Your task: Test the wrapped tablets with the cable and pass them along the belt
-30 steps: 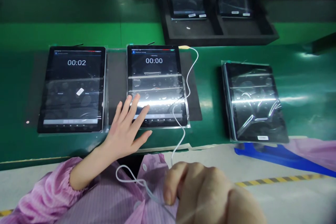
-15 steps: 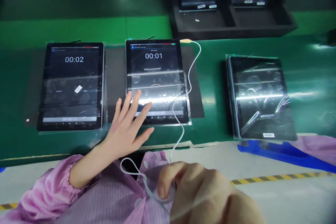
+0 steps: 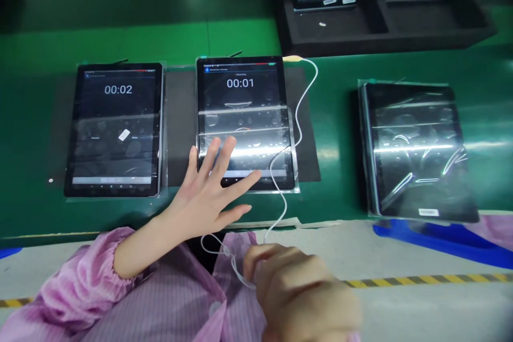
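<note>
My left hand [image 3: 210, 192] is open, fingers spread over the lower left part of the middle tablet [image 3: 244, 117]. I cannot tell whether the fingertips touch the screen, which reads 00:01. From that tablet's upper right corner a white cable [image 3: 296, 112] with a yellowish plug [image 3: 293, 58] runs down across the screen. My right hand [image 3: 300, 288], close to the camera, is closed around the lower part of the cable, and a loop hangs beside it. What else its fingers may hide is not visible. To the left lies another tablet [image 3: 114, 133] showing 00:02.
Under both tablets is a dark mat [image 3: 180, 117] on the green table [image 3: 336, 171]. Stacked tablets [image 3: 420, 144] in clear film lie at the right edge. A black tray [image 3: 385, 37] with two tablets stands at the back. A blue piece [image 3: 433, 240] is below the table edge.
My left hand has moved slightly right, with its fingers spread wider. My right hand has shifted slightly and still grips the cable. The view has moved a little; both timers read the same.
</note>
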Demonstrator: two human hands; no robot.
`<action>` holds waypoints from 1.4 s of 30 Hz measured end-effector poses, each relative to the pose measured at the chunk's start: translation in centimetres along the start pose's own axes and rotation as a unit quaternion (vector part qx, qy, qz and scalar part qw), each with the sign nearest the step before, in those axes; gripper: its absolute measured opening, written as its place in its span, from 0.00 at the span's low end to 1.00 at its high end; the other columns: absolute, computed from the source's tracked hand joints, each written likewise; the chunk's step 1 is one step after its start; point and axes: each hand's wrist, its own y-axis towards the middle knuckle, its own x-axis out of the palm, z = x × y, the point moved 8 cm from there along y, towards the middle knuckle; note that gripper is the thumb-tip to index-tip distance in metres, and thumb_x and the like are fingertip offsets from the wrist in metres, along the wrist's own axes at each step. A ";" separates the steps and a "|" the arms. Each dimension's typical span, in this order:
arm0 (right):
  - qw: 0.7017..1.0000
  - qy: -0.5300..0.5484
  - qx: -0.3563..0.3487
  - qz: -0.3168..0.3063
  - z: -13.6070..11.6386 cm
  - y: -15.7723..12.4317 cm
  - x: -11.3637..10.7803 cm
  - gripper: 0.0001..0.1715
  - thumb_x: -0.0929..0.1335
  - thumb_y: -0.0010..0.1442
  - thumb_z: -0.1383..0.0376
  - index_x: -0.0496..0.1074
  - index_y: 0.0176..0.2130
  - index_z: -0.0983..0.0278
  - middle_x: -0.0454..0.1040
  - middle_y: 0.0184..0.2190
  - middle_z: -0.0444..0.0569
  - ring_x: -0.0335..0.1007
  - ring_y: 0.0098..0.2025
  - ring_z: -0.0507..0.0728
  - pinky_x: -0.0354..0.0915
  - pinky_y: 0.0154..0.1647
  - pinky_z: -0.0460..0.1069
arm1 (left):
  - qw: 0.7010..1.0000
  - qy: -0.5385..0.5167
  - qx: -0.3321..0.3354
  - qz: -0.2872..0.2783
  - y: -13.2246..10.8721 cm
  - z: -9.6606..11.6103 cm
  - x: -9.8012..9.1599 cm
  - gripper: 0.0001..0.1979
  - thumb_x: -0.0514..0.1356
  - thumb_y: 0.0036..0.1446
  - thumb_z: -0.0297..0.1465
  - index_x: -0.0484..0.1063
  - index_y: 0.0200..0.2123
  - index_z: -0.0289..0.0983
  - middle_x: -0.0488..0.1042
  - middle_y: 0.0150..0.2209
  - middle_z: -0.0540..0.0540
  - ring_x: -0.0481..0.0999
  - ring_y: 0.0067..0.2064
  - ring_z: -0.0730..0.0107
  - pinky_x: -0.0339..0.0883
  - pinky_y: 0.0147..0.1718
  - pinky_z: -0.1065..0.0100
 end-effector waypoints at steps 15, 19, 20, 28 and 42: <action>0.984 0.072 0.099 0.127 2.1 -2.2 -1.2 0.13 0.69 0.71 0.54 0.81 0.44 0.57 0.75 0.22 0.40 0.65 0.21 0.51 0.72 0.37 0.51 | 0.999 -0.040 -0.011 0.020 -0.7 -0.8 -0.2 0.42 0.61 0.67 0.39 0.41 0.76 0.49 0.16 0.77 0.39 0.37 0.76 0.25 0.50 0.64 0.23; 0.986 0.055 0.102 0.118 2.3 -2.4 -1.0 0.14 0.68 0.72 0.54 0.80 0.43 0.57 0.74 0.22 0.40 0.66 0.22 0.51 0.72 0.39 0.51 | 0.999 -0.042 -0.007 0.011 -0.9 -1.0 -0.2 0.40 0.62 0.66 0.35 0.47 0.75 0.50 0.15 0.76 0.41 0.37 0.76 0.25 0.50 0.65 0.25; 0.986 0.053 0.106 0.117 2.4 -2.5 -1.0 0.14 0.68 0.72 0.54 0.80 0.43 0.57 0.74 0.23 0.40 0.67 0.22 0.51 0.73 0.39 0.51 | 0.999 -0.037 -0.005 0.010 -0.9 -0.9 -0.1 0.38 0.63 0.66 0.35 0.49 0.74 0.50 0.16 0.77 0.41 0.38 0.76 0.24 0.50 0.65 0.24; 0.980 -0.063 0.179 -0.066 2.1 -2.6 -2.3 0.21 0.63 0.75 0.56 0.80 0.41 0.63 0.80 0.36 0.51 0.78 0.40 0.56 0.75 0.44 0.52 | 0.998 -0.050 0.000 0.039 -1.4 -1.2 -0.5 0.39 0.58 0.70 0.38 0.41 0.76 0.42 0.20 0.77 0.37 0.37 0.77 0.30 0.52 0.66 0.27; 0.837 -0.516 0.146 0.111 5.3 9.3 -20.9 0.16 0.64 0.71 0.57 0.78 0.50 0.59 0.82 0.48 0.54 0.79 0.49 0.64 0.76 0.52 0.60 | 0.963 -0.006 -0.101 0.250 -12.4 -5.5 -7.9 0.43 0.63 0.58 0.18 0.57 0.72 0.53 0.55 0.74 0.61 0.63 0.72 0.51 0.49 0.76 0.44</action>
